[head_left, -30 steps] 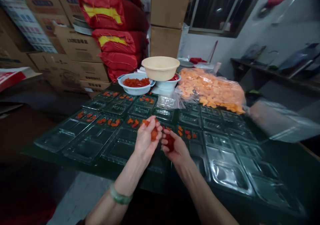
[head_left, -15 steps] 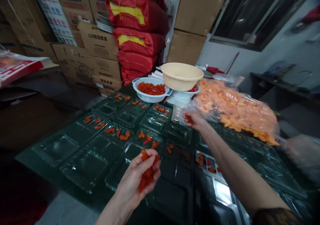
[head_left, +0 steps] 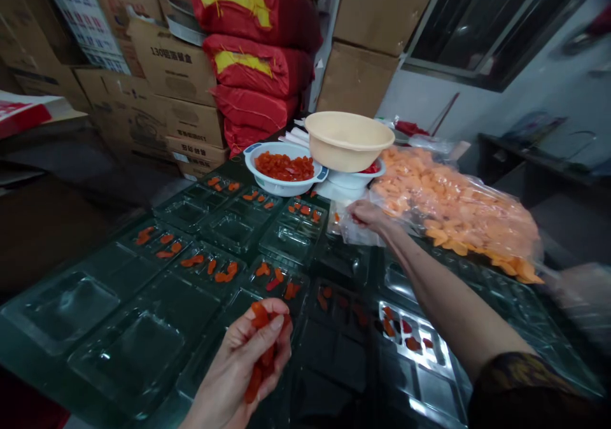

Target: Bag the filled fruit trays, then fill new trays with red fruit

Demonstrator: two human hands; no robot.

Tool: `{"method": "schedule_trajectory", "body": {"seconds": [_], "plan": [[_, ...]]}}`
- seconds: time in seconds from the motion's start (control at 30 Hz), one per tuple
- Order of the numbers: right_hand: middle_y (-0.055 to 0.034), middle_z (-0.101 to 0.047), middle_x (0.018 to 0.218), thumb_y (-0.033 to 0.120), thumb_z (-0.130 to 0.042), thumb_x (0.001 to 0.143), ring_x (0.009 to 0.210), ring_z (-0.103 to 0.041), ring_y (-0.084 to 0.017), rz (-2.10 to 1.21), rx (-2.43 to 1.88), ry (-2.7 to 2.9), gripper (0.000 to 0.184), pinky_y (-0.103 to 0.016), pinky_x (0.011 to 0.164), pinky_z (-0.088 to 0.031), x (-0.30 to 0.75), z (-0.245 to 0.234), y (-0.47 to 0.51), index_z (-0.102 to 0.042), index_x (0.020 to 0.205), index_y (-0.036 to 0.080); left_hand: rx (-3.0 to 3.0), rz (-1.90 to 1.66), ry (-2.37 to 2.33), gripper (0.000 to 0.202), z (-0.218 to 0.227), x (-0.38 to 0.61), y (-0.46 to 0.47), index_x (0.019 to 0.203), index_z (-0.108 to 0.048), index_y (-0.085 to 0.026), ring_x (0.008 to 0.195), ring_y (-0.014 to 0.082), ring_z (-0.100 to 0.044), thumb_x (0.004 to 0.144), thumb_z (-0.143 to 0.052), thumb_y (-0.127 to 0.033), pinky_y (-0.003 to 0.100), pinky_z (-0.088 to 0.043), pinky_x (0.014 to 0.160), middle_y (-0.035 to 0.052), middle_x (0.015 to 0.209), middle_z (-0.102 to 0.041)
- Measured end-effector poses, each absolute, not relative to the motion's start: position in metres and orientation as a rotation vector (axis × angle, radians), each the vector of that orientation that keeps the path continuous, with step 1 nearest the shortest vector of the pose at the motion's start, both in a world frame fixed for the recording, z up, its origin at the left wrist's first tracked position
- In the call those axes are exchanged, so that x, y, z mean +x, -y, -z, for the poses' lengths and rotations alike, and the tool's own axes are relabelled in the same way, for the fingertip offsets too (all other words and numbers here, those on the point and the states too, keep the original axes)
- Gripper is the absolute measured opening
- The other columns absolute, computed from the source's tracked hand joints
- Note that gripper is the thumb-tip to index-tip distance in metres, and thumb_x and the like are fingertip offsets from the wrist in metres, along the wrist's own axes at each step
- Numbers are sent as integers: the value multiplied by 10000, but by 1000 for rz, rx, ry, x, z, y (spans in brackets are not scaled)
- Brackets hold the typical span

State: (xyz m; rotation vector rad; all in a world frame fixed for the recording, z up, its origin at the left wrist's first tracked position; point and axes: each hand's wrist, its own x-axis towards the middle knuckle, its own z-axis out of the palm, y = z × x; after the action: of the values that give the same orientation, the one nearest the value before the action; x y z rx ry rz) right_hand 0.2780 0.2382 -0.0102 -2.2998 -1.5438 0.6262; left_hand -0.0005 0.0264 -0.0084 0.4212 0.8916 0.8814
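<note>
Stacked brown cardboard cartons and red woven sacks with yellow panels are piled behind a long table, with a dark-framed window set in the pale wall to the right. Rows of clear plastic compartment trays are laid out across the table, and small glossy orange-red pieces have been placed in several compartments. Near the far end, a white two-handled plastic bowl is heaped with similar pieces. A beige plastic basin is perched on a smaller white bowl just beside it. A large clear plastic bag of pale orange pieces is lying to the right.

A cluster of the orange-red pieces is cupped in the left hand, its fingers curled around them, above the near trays. The right hand, reaching out from a dark patterned sleeve, is held at a crumpled clear plastic sheet beside the bag. Its fingers are bent downward, but whether anything is grasped cannot be told.
</note>
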Motion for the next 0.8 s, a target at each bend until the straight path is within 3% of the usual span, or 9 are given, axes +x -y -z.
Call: {"method": "schedule_trajectory", "body": {"seconds": [0.23, 0.43, 0.63, 0.8], "plan": [[-73, -661, 790, 269, -601, 821, 737, -588, -157, -317, -2268, 1782, 153, -241, 619, -406, 277, 13, -245, -660, 771, 136, 434, -885, -986, 375, -2, 5, -21, 861, -581, -194, 445, 36, -365, 607, -778, -388, 123, -154, 344, -32, 616, -470], [-53, -685, 812, 370, -545, 836, 692, -584, -153, -188, -2210, 1847, 242, -229, 582, -365, 273, 15, -245, -688, 908, 188, 441, -883, -1006, 365, 2, 4, -21, 866, -582, -198, 453, 41, -390, 619, -769, -391, 114, -144, 350, -23, 629, -506], [-56, -692, 809, 225, -530, 804, 698, -583, -150, -181, -2178, 1980, 177, -214, 576, -361, 267, 30, -241, -702, 809, 182, 521, -883, -932, 362, 11, 0, -23, 867, -588, -194, 437, 34, -385, 607, -787, -348, 124, -175, 338, -10, 669, -537], [-82, -693, 834, 218, -529, 804, 730, -593, -171, -123, -2172, 2046, 189, -230, 603, -370, 279, 31, -239, -710, 825, 167, 476, -872, -850, 357, 7, -1, -25, 809, -583, -171, 443, 59, -416, 717, -649, -509, 141, -190, 331, 5, 629, -517]]}}
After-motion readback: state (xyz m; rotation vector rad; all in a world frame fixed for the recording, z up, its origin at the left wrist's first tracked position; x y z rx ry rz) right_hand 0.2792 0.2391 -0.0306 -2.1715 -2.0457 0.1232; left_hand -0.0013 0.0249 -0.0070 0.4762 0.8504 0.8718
